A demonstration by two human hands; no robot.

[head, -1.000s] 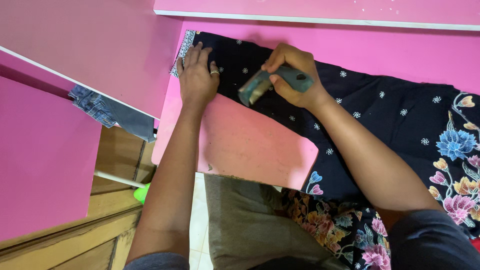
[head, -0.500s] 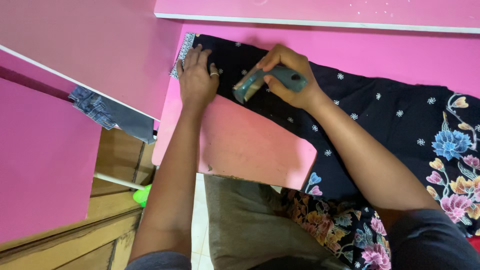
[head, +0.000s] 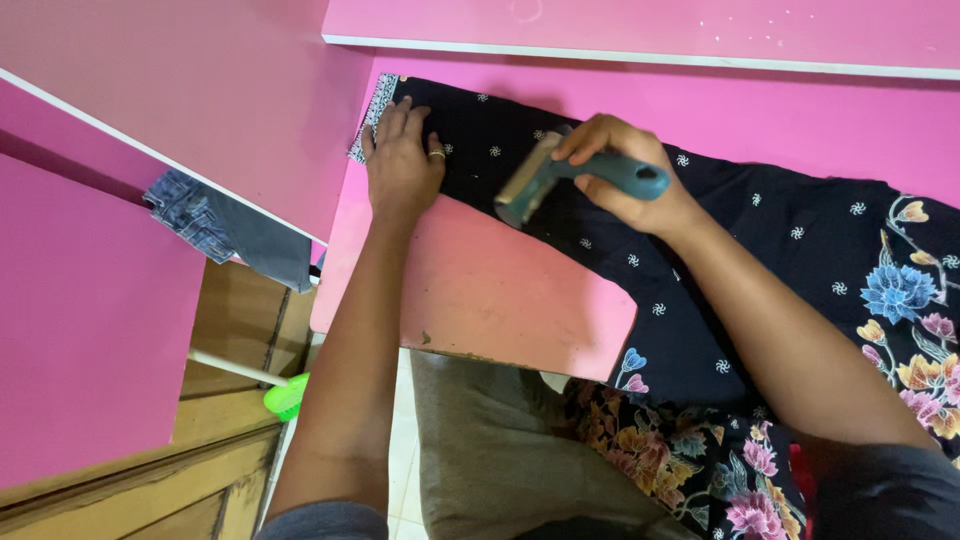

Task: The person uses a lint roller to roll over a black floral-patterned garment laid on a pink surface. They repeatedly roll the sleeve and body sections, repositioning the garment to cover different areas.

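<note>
So, watching the feed from the head cam here: the left hand [head: 403, 165] is laid flat with fingers spread, holding nothing, just pressing down on the dark patterned cloth [head: 700, 250] near its upper-left corner, right by the little black-and-white trim edge [head: 374, 110]. There's a ring on one finger. The right hand [head: 625, 175] is clenched around the teal handle of a small hand tool [head: 560, 175], which sits a bit right of centre in the upper half of the frame, its flat head angled down and left over the cloth; can't tell if the head actually touches the fabric. The cloth runs from upper middle across to the right edge, where big colourful flowers show, and drapes down toward my lap. It lies on a pink tabletop [head: 480, 290]. Over at left, a scrap of denim [head: 230, 230] hangs from under a pink board [head: 170, 90], and a green object [head: 285, 397] pokes out lower left.
</note>
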